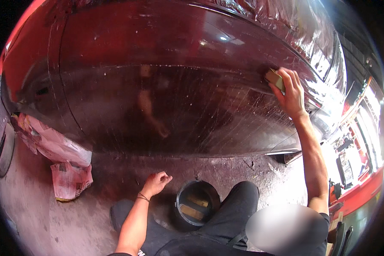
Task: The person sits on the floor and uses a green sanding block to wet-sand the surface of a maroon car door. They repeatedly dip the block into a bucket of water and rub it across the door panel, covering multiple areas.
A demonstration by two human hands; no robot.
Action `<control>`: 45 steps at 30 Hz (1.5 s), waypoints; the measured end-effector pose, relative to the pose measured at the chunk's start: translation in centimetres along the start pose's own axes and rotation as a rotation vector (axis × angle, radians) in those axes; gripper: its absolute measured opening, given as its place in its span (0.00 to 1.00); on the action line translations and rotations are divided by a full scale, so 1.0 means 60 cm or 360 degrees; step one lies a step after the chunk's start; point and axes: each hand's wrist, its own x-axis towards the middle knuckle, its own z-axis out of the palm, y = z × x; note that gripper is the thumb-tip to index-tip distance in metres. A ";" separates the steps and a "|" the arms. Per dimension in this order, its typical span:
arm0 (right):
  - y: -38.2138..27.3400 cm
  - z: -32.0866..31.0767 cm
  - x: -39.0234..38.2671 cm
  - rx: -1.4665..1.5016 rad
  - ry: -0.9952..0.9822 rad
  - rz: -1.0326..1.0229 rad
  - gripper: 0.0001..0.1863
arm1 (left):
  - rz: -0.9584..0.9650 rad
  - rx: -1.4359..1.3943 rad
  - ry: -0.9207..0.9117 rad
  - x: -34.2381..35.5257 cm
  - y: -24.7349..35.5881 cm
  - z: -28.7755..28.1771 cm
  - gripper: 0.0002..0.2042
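A dark red car panel, wet and streaked with drops, spreads across the view before me. At its upper right, my right hand grips a small yellowish sanding block, which rests against the panel. My left hand hangs low above my knee, away from the car. Its fingers are curled together and nothing shows in them. Nearest to it stands a black bucket between my legs, with liquid and some flat tan pieces inside.
Pinkish masking paper covers the wheel area at the lower left. Crinkled clear plastic sheeting drapes the car's upper part. A stained concrete floor runs beneath. Red shop fittings stand at the far right.
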 end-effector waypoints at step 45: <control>-0.352 0.129 0.282 0.0119 0.0754 0.0406 0.13 | 0.0240 -0.0533 0.0621 0.075 0.101 0.110 0.09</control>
